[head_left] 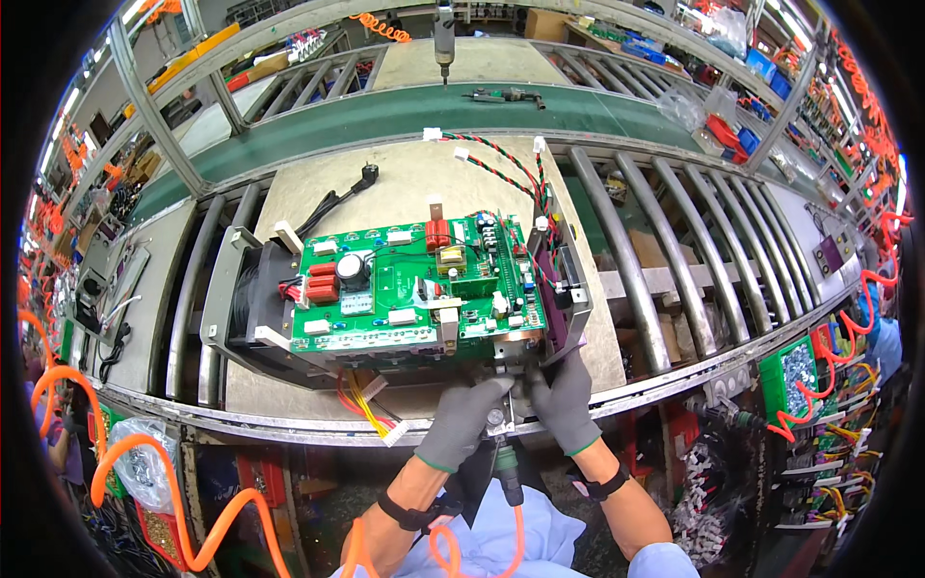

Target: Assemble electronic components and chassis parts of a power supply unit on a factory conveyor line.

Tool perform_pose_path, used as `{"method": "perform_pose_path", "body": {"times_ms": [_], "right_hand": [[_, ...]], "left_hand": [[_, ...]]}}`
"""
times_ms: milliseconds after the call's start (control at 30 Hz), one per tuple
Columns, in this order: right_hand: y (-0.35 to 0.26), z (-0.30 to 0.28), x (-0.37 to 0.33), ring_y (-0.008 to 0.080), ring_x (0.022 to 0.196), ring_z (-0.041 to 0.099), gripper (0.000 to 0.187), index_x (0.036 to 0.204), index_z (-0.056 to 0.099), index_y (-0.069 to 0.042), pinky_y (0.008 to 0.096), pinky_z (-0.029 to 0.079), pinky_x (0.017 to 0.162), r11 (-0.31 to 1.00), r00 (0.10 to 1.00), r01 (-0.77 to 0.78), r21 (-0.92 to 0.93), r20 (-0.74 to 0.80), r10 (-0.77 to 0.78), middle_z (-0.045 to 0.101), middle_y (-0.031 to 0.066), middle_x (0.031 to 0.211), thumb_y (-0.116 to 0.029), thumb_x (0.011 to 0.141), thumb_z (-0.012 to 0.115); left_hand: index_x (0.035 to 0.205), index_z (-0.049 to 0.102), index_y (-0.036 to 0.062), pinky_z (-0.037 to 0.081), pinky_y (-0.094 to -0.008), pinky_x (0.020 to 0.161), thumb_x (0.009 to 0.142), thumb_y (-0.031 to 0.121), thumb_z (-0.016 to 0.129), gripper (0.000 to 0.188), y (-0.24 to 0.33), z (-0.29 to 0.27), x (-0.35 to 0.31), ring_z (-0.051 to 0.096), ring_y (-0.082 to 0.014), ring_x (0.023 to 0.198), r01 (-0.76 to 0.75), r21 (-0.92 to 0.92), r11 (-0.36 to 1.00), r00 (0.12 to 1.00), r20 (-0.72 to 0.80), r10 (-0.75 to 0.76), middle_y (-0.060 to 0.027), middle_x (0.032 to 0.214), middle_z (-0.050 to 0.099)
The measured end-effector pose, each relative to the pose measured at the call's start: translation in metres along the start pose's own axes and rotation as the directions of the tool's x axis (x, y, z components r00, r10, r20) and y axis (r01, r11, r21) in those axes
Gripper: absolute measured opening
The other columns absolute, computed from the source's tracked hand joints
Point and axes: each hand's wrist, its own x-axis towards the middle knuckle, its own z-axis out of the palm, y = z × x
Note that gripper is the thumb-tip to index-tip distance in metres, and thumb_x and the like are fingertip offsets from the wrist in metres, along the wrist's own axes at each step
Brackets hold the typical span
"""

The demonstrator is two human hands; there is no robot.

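Note:
My left hand [464, 419], in a grey glove, is closed at the near edge of an electronic unit, its fingertips by a small silvery metal part [498, 416]. My right hand [567, 405], gloved alike, is closed just to the right, against the unit's near right corner. What the fingertips pinch is hidden. The unit carries a green circuit board [385, 289] with red, white and black components, and a black fan housing [262, 294] at its left end. Below the metal part, an air screwdriver [507, 467] hangs on an orange coiled hose, with neither hand around its body.
The unit lies on a pale board [595, 337] over a roller conveyor [665, 260]. Red, green and black wires [511, 164] rise at its right; a black power cord [337, 197] lies behind. Another screwdriver [444, 43] hangs overhead. A green bin of screws [795, 376] stands right.

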Motion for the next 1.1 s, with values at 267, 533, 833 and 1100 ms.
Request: {"method": "perform_pose_path", "body": {"times_ms": [267,533,833,1100], "right_hand": [[0.001,0.004,-0.003,0.0359,0.068,0.064,0.028,0.095,0.052,-0.003,0.0444,0.05,0.062,0.996,0.996,-0.083,0.033,-0.014,0.083,0.062,0.0148,0.076,-0.016,0.083,0.074],[0.003,0.004,-0.003,0.0364,0.067,0.063,0.028,0.095,0.051,-0.004,0.0455,0.049,0.06,0.996,0.996,-0.084,0.002,-0.02,0.084,0.061,0.0151,0.075,-0.015,0.083,0.073],[0.002,0.004,-0.002,0.0374,0.068,0.063,0.029,0.098,0.052,-0.003,0.0467,0.049,0.061,0.996,0.996,-0.083,0.025,-0.015,0.084,0.062,0.0162,0.077,-0.017,0.083,0.072],[-0.003,0.002,-0.002,0.0392,0.072,0.064,0.032,0.103,0.052,-0.003,0.0487,0.049,0.064,0.998,0.999,-0.052,-0.023,-0.008,0.052,0.064,0.0165,0.078,-0.016,0.083,0.073]], "left_hand": [[0.096,0.068,-0.0051,0.056,-0.0286,0.065,0.091,0.023,0.067,0.029,0.015,-0.007,-0.011,0.07,-0.0187,0.07,0.089,-0.018,0.996,0.989,0.117,-0.087,-0.0111,0.083,0.07],[0.097,0.068,-0.0043,0.054,-0.0301,0.062,0.09,0.022,0.07,0.027,0.01,-0.004,-0.005,0.068,-0.0176,0.069,0.084,-0.087,0.993,0.993,0.092,-0.075,-0.0088,0.083,0.068],[0.102,0.067,-0.0032,0.054,-0.0327,0.061,0.089,0.022,0.071,0.028,0.011,0.001,-0.002,0.069,-0.0208,0.066,0.085,-0.085,0.993,0.996,0.014,-0.084,-0.0111,0.081,0.069],[0.105,0.067,-0.003,0.054,-0.0323,0.061,0.091,0.022,0.068,0.029,0.009,0.0,-0.001,0.07,-0.0214,0.068,0.074,-0.041,0.996,0.996,0.051,-0.071,-0.0137,0.081,0.071]]}}
